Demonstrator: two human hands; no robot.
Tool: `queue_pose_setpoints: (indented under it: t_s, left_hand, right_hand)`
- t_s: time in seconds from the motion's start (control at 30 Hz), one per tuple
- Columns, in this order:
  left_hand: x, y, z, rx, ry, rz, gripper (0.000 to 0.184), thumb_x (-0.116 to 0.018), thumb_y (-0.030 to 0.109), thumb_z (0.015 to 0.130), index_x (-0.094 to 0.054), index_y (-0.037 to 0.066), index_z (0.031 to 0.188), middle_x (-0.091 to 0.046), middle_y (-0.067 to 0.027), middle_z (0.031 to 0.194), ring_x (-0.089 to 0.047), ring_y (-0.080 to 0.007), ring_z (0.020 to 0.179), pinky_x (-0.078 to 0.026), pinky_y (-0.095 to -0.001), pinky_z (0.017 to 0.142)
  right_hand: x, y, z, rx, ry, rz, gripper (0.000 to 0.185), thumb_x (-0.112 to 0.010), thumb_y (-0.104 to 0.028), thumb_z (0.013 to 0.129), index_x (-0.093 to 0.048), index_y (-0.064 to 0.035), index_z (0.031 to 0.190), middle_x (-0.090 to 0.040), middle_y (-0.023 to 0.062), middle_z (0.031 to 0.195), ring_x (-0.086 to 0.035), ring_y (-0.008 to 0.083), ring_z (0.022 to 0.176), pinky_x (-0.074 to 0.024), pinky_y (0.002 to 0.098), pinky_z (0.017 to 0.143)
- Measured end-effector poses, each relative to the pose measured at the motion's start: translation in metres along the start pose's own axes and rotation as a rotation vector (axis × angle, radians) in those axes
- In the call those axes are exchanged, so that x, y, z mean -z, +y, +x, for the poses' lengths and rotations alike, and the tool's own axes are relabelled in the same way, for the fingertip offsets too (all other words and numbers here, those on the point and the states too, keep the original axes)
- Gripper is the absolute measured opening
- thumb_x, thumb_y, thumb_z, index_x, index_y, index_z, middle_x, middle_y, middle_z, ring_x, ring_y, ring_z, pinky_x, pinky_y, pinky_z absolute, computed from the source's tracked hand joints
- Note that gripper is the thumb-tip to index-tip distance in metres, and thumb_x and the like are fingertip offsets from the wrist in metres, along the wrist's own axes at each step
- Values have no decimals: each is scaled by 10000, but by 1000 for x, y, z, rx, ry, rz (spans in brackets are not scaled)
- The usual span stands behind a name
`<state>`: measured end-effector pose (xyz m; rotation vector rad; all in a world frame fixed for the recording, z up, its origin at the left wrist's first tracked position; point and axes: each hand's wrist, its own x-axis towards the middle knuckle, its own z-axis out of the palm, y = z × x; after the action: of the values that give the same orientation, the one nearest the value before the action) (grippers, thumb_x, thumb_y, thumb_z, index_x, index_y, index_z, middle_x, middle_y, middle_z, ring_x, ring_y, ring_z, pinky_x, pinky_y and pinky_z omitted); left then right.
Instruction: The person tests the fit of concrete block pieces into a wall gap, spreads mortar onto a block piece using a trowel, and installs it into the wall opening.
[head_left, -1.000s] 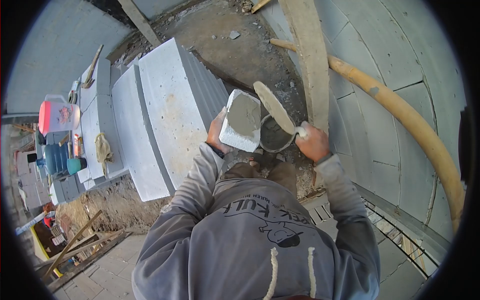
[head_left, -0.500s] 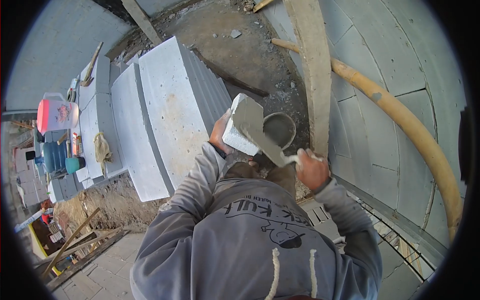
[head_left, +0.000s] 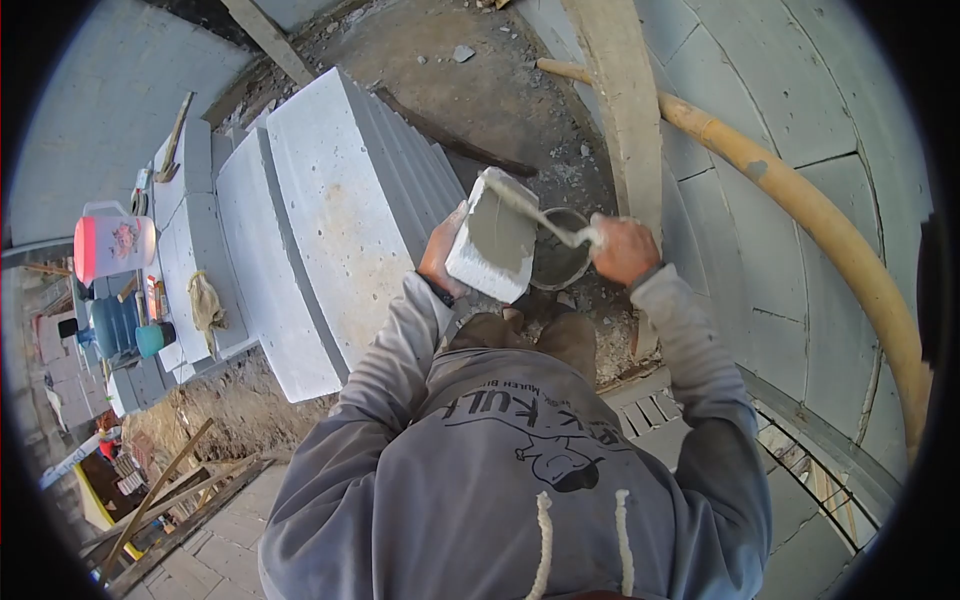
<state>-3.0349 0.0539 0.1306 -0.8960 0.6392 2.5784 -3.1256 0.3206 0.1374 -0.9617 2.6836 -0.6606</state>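
My left hand (head_left: 441, 257) grips a small white block (head_left: 474, 268) by its left side. Grey mortar (head_left: 503, 232) covers most of the block's upward face. In my right hand (head_left: 625, 249) is the handle of a trowel (head_left: 515, 197), whose blade lies over the block's upper right edge. Behind the trowel's neck, a round bucket (head_left: 562, 268) stands on the ground, partly hidden by the block and the trowel.
Large pale blocks (head_left: 325, 190) are stacked at the left. On them are a pink and clear jug (head_left: 115, 245), a hammer (head_left: 174, 140) and a cloth (head_left: 207, 303). A concrete post (head_left: 630, 120) and a bamboo pole (head_left: 800, 205) stand at the right, before a block wall (head_left: 740, 240).
The trowel has swung from the block's lower right to its upper right edge, and my right hand has moved up. Mortar now covers more of the block's face than in the earliest frame.
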Motion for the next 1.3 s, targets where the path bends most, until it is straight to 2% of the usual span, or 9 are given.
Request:
queue_pose_setpoints:
  t_s: [0.17,0.3,0.37,0.57,0.67,0.73,0.93,1.17,1.3]
  left_hand:
    - [30,-7,28,24,106,-25,438,-348,446,957,-479,109,1204,-597,-117,1022,-618,-286,898,-515,-491,777]
    - [10,-6,22,54,118,-37,360,-342,347,972,-547,84,1108,-627,-89,985,-635,-251,850,-547,-432,751]
    - [21,-7,30,82,-74,-176,502,-304,499,946,-494,105,1192,-594,-111,1079,-610,-312,931,-500,-539,786]
    - [-5,-1,31,118,-114,-174,462,-279,433,974,-500,89,1190,-594,-112,1098,-604,-312,947,-501,-521,817]
    - [-7,-5,27,78,-235,-218,455,-281,423,978,-495,84,1194,-591,-116,1105,-601,-303,953,-494,-505,842]
    - [-5,-8,24,77,-53,-165,350,-324,298,982,-510,81,1183,-605,-93,1101,-617,-264,959,-515,-438,840]
    - [-4,-3,11,-37,-143,-197,437,-302,405,981,-498,76,1193,-575,-116,1150,-586,-287,997,-492,-463,864]
    - [-1,8,24,26,-92,-12,404,-381,390,967,-496,77,1194,-597,-119,1105,-619,-264,925,-526,-428,800]
    - [0,-17,31,31,-31,41,391,-398,386,963,-496,71,1173,-612,-121,1025,-629,-255,881,-534,-433,777]
  right_hand:
    - [-1,-28,-62,52,18,73,178,-609,-147,694,-539,-76,841,-603,160,757,-607,359,710,-473,475,622]
    - [14,-35,-97,20,13,-4,215,-638,-160,682,-532,-88,855,-588,134,758,-604,335,677,-476,446,595]
    - [18,-35,-104,-4,42,-20,223,-646,-159,677,-517,-92,846,-566,120,741,-600,324,665,-475,434,586]
    - [-6,-30,-64,-115,262,-1,255,-645,-138,704,-503,-85,910,-551,128,798,-601,333,704,-477,440,591]
    - [-16,-32,-72,-113,152,-36,248,-635,-123,717,-497,-85,920,-549,138,811,-601,331,728,-484,438,597]
    - [-13,-28,-94,-63,98,-55,240,-631,-118,719,-512,-85,925,-555,132,809,-602,327,722,-484,437,585]
    - [21,2,-144,-176,-53,-244,279,-632,-146,712,-539,-83,967,-575,138,817,-602,337,719,-473,464,593]
    - [17,8,-42,-191,218,-42,260,-610,-138,718,-542,-84,963,-609,162,780,-606,370,755,-472,489,627]
    - [-8,3,-16,-241,53,-89,237,-617,-143,712,-534,-82,926,-610,161,753,-608,376,750,-479,487,649]
